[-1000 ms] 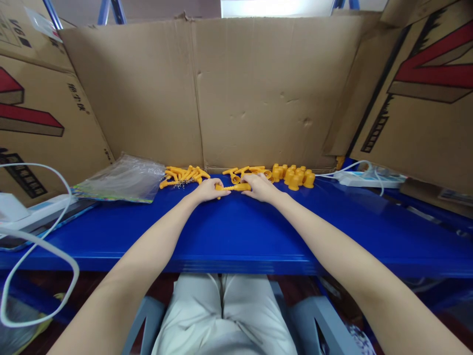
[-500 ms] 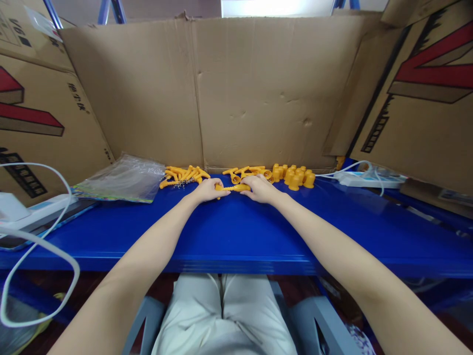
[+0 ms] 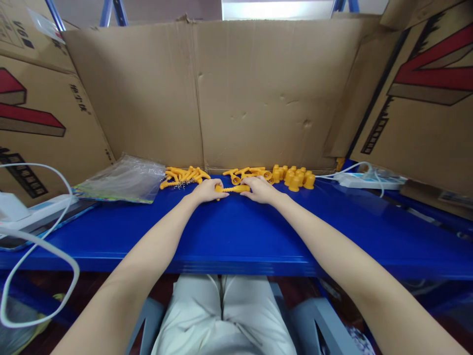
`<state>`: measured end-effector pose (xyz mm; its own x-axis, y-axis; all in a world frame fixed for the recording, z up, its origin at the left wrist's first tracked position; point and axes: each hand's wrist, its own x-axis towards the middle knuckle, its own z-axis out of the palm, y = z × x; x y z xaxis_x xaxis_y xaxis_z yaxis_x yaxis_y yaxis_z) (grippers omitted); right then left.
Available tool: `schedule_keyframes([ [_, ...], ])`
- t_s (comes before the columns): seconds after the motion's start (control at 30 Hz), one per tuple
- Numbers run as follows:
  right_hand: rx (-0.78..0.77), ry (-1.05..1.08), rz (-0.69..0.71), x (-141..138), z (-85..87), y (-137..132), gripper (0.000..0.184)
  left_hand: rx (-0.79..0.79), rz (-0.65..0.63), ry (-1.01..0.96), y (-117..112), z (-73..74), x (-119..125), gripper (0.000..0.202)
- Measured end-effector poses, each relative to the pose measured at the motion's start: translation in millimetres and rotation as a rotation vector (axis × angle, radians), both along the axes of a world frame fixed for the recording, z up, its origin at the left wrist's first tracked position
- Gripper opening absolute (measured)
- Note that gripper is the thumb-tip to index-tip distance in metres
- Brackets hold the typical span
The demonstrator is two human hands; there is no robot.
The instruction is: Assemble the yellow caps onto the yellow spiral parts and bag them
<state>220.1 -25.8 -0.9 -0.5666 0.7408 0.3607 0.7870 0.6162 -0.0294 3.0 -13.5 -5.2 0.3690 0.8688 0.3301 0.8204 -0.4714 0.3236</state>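
Blue counter [image 3: 236, 231] ahead: left hand [image 3: 207, 191] and right hand [image 3: 260, 190] stay clamped on the yellow piece [image 3: 236, 189] between them, apparently mid-work.

A blue desk [image 3: 236, 231] is backed by cardboard [image 3: 258, 88] (visibly dented), above which a bright panel [image 3: 277, 10] is seen.

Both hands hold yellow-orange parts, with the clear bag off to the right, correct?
Not quite: the head view shows the clear bag off to the left. The left hand and right hand do hold yellow-orange parts.
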Motion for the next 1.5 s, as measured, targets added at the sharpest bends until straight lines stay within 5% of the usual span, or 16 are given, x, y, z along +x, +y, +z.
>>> schedule_keyframes([
  [0.6,-0.010,0.024,-0.031,2.5,0.3,3.3,0.026,-0.067,0.040,0.023,9.1,-1.3,-2.0,0.023],
  [0.83,-0.128,0.479,0.154,-1.9,-14.0,12.5,0.025,-0.014,0.014,0.006,10.9,-5.3,-14.1,0.025],
  [0.93,-0.209,0.665,0.178,-5.0,-13.1,14.9,0.028,0.088,0.016,-0.026,12.3,-6.6,-17.9,0.044],
  [1.03,-0.202,0.824,0.117,0.6,-2.8,19.4,0.030,0.151,0.012,-0.093,13.9,-7.9,-17.1,0.063],
  [1.27,0.143,0.993,-0.226,24.9,27.4,39.4,0.023,0.100,-0.030,-0.075,14.3,-11.2,-12.3,0.047],
  [1.5,0.183,0.795,-0.383,21.3,13.6,62.2,0.020,0.039,-0.013,-0.057,12.2,-10.5,-9.9,0.036],
])
